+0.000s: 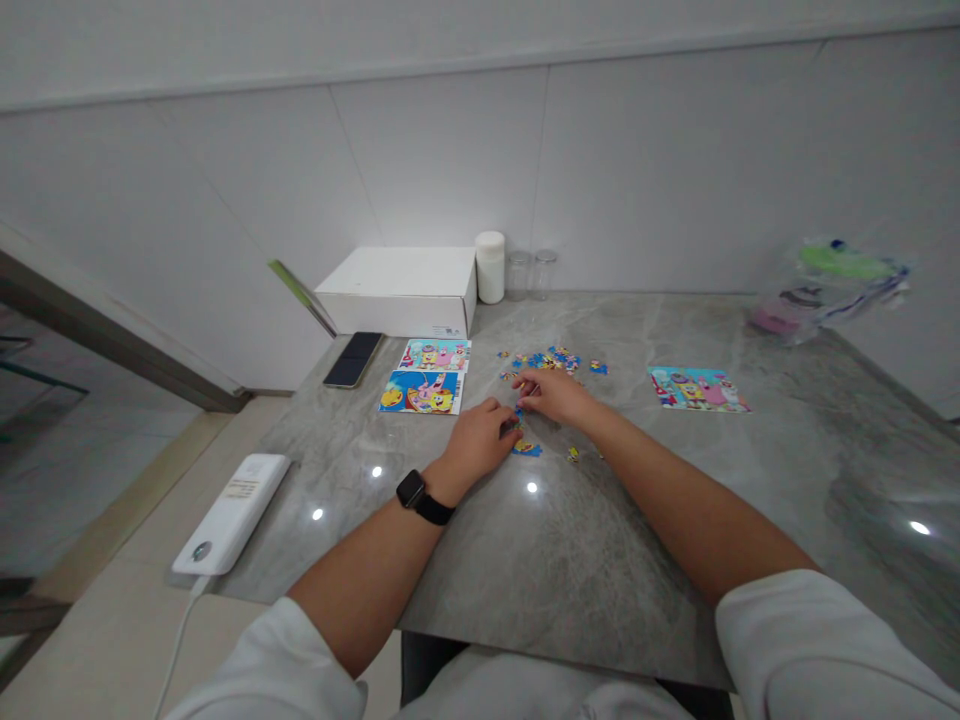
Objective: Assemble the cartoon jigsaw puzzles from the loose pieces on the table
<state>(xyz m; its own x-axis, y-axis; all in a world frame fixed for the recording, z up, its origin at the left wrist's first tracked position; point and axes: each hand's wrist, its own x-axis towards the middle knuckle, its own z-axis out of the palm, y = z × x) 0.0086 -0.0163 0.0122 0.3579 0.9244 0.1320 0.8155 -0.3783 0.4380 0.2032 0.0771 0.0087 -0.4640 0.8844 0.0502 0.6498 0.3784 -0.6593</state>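
Small blue and yellow puzzle pieces [555, 358] lie in a loose pile on the grey marbled table [540, 560], just beyond my hands. My left hand [484, 438] rests on the table with its fingers curled beside a few joined pieces [527, 449]. My right hand [551, 395] is a little farther off, thumb and forefinger brought together over a small blue piece [519, 411]. Whether that piece is gripped or only touched is too small to tell. A single yellow piece [573, 454] lies to the right of the joined ones.
Picture cards lie left [424, 391] and right [699, 389]. A phone [354, 360], white box [405, 290], white bottle [490, 268] and two clear glasses [531, 275] stand or lie behind. A plastic bag [825, 290] is far right, a white power bank [232, 513] near left.
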